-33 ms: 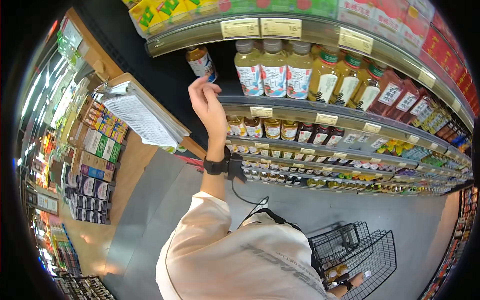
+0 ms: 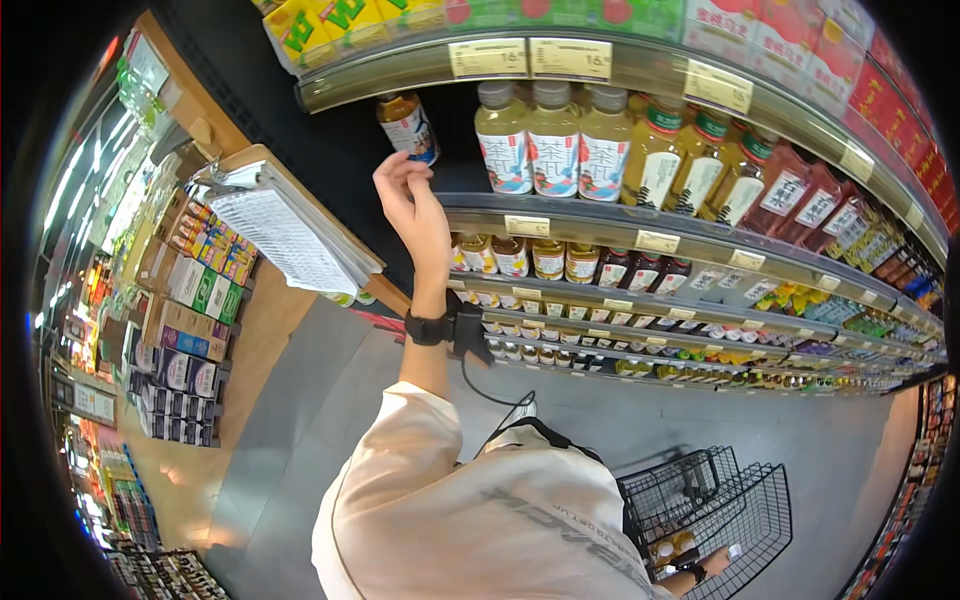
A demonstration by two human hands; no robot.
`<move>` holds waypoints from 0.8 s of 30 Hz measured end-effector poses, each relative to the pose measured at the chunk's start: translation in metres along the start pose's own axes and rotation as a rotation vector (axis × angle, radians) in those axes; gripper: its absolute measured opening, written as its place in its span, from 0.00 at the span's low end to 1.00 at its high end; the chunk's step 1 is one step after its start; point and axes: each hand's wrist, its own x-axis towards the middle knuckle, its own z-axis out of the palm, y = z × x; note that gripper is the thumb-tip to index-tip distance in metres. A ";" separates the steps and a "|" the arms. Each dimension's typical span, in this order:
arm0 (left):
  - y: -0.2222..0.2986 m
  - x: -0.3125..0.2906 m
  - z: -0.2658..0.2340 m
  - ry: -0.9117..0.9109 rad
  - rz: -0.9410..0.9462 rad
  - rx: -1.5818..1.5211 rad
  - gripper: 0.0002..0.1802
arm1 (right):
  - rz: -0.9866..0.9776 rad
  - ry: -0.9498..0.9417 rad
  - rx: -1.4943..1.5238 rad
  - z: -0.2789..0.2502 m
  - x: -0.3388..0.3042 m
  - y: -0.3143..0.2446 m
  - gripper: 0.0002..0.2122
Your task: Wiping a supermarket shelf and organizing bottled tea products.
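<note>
My left hand (image 2: 412, 205) is raised in front of a store shelf, fingers loosely bent and slightly apart, with nothing in it. Just beyond its fingertips stands a brown bottle with a white and blue label (image 2: 408, 130), alone at the shelf's left end. A gap separates it from a row of pale yellow bottles (image 2: 552, 140) with grey caps. Low at the right, my right hand (image 2: 714, 562) is closed at a black wire shopping cart (image 2: 770, 500). A small white thing (image 2: 735, 551) shows at its fingers; its kind is too small to tell. Bottles (image 2: 672, 546) lie in the cart.
A clipboard with papers (image 2: 280, 225) hangs on the shelf's wooden end at the left. Price tags (image 2: 570, 58) line the shelf edges. Lower shelves hold several rows of bottles (image 2: 548, 258). Stacked boxes (image 2: 190, 375) stand farther left. A black cable (image 2: 490, 393) hangs from my left wrist.
The shelf and its bottles have shifted slightly right in view. My left hand sits a touch farther left, its fingers still bent. My right hand stays at the cart.
</note>
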 end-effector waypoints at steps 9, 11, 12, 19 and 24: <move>-0.057 0.068 -0.006 -0.019 0.141 0.461 0.44 | -0.143 0.143 0.135 -0.006 0.018 -0.063 0.20; -0.071 0.079 0.001 -0.020 0.151 0.466 0.48 | -0.246 0.201 0.295 -0.003 0.016 -0.070 0.20; -0.075 0.083 0.005 0.001 0.175 0.472 0.49 | -0.246 0.199 0.298 -0.003 0.011 -0.078 0.20; -0.112 0.103 0.013 0.061 0.127 0.481 0.48 | -0.354 0.196 0.590 0.000 -0.009 -0.115 0.17; -0.106 0.098 0.015 0.123 0.154 0.356 0.37 | -0.337 0.077 0.689 -0.010 -0.008 -0.123 0.17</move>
